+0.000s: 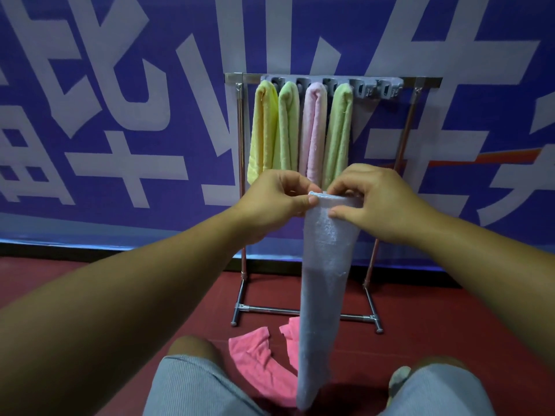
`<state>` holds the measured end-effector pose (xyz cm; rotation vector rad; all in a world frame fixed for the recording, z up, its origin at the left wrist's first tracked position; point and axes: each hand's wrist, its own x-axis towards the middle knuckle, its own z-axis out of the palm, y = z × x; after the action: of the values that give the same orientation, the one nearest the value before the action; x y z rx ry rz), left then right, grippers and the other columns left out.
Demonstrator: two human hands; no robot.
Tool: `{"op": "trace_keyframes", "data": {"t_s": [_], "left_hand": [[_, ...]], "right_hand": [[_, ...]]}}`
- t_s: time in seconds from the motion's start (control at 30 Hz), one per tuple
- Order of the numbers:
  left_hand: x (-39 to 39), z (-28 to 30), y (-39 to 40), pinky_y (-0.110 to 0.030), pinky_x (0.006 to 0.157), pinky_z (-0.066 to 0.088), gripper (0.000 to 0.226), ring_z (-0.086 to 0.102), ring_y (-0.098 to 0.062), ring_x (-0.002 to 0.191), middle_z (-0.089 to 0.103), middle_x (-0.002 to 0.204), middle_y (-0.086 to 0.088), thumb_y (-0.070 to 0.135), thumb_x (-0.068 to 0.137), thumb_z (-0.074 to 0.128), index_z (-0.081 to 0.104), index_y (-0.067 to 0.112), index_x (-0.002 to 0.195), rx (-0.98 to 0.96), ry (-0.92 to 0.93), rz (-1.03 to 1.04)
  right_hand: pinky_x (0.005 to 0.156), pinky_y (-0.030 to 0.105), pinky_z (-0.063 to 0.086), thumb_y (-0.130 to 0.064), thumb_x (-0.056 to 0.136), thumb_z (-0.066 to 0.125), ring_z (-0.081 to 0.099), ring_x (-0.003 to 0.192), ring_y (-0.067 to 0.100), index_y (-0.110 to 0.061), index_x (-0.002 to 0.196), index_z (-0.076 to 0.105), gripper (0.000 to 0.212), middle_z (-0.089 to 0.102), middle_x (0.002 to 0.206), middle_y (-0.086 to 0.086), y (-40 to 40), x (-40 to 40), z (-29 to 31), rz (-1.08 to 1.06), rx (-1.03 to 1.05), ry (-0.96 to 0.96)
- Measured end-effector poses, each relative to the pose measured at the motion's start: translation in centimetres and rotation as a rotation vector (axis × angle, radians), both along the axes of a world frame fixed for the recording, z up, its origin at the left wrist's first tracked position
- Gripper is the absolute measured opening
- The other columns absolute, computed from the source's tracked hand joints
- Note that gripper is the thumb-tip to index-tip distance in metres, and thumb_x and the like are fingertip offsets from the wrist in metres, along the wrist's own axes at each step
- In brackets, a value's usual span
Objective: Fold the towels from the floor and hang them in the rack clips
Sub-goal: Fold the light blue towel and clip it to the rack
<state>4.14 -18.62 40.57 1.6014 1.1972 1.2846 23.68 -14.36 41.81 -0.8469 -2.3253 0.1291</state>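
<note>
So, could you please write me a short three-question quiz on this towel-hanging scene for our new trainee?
1. True or false: four towels hang in the rack clips.
2. What colour is the towel on the floor? A pink, B green, C yellow.
3. Which hands grip the blue towel?

Key
1. True: yellow towel, green towel, pale pink towel, second green towel.
2. A: the pink towel.
3. Both, left hand and right hand, at its top fold.

Nubby terry towel (326,265), shiny metal rack (241,175)
</note>
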Motion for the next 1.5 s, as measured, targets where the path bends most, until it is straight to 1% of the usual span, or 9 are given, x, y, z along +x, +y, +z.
{"op": "trace_keyframes", "data": {"t_s": [0.2,0.4,0.57,0.63,0.83,1.07,1.27,1.4,1.5], "left_hand": [[0.9,0.0,-0.1,-0.035,0.078,0.058,0.019,0.064,-0.016,0.077,0.071,0.081,-0.012,-0.002,0.086,0.070,0.070,0.015,0.078,0.099,0.138,0.055],[1.1,-0.2,0.2,-0.021,0.047,0.045,0.025,0.053,-0.001,0.052,0.066,0.070,-0.004,0.000,0.086,0.068,0.067,0.023,0.078,0.184,0.308,0.191],[1.6,-0.3,0.5,-0.035,0.055,0.052,0.031,0.061,-0.022,0.068,0.065,0.081,-0.014,-0.006,0.083,0.058,0.066,0.024,0.085,0.309,0.458,0.192],[2.2,-0.2,0.4,-0.026,0.057,0.048,0.032,0.058,-0.011,0.069,0.065,0.088,-0.006,-0.007,0.081,0.055,0.067,0.021,0.088,0.370,0.483,0.185],[1.1,0.4,0.2,-0.021,0.067,0.043,0.040,0.053,-0.018,0.086,0.053,0.098,-0.006,-0.010,0.079,0.057,0.075,0.017,0.103,0.501,0.719,0.186],[1.8,0.6,-0.3,-0.034,0.070,0.043,0.036,0.049,-0.023,0.083,0.050,0.097,-0.010,-0.010,0.078,0.052,0.065,0.015,0.101,0.458,0.747,0.154],[1.9,0.9,0.0,-0.027,0.071,0.036,0.045,0.046,-0.020,0.087,0.042,0.100,-0.004,-0.002,0.085,0.060,0.066,0.018,0.124,0.395,0.959,0.147],[1.7,1.3,0.4,-0.024,0.072,0.034,0.037,0.055,-0.028,0.092,0.050,0.097,-0.007,-0.004,0.082,0.060,0.072,0.013,0.113,0.437,0.818,0.206],[1.9,2.6,0.3,-0.029,0.068,0.042,0.037,0.058,-0.026,0.092,0.058,0.103,-0.007,-0.005,0.084,0.054,0.068,0.016,0.110,0.410,0.629,0.251]], "right_hand": [[0.088,0.033,0.042,-0.041,0.074,0.076,0.045,0.106,0.016,-0.033,0.087,0.074,0.015,0.053,0.119,-0.009,0.3,0.9,-1.2,-0.179,0.082,-0.157],[0.064,0.029,0.050,-0.035,0.072,0.082,0.063,0.072,0.011,-0.029,0.072,0.070,0.013,0.067,0.072,-0.005,0.2,1.6,0.3,-0.140,-0.117,-0.103],[0.055,0.025,0.039,-0.034,0.074,0.078,0.051,0.056,0.007,-0.024,0.061,0.058,0.025,0.055,0.059,-0.006,0.1,1.4,0.2,-0.152,-0.073,-0.092],[0.051,0.028,0.037,-0.029,0.075,0.073,0.045,0.051,0.009,-0.021,0.055,0.049,0.033,0.049,0.053,-0.003,0.1,1.1,0.1,-0.145,-0.056,-0.033],[0.062,0.022,0.046,-0.020,0.081,0.073,0.058,0.062,0.005,-0.035,0.094,0.069,0.020,0.061,0.067,-0.008,0.1,1.3,0.6,-0.108,-0.126,-0.094],[0.058,0.030,0.043,-0.001,0.075,0.065,0.048,0.058,0.006,-0.026,0.065,0.052,0.030,0.055,0.062,-0.006,-0.3,0.5,1.6,-0.062,-0.168,-0.060],[0.061,0.030,0.052,-0.032,0.078,0.074,0.063,0.067,0.010,-0.027,0.078,0.069,0.008,0.064,0.068,-0.008,-0.4,0.8,1.1,-0.239,-0.056,-0.194],[0.054,0.028,0.046,-0.037,0.073,0.080,0.055,0.056,0.006,-0.021,0.066,0.067,0.021,0.062,0.060,-0.003,-0.9,0.2,1.3,-0.192,-0.081,0.085],[0.057,0.042,0.054,-0.019,0.075,0.081,0.061,0.066,0.016,-0.020,0.090,0.063,0.023,0.070,0.075,0.013,-1.0,-0.4,2.0,-0.085,-0.270,0.453]]}}
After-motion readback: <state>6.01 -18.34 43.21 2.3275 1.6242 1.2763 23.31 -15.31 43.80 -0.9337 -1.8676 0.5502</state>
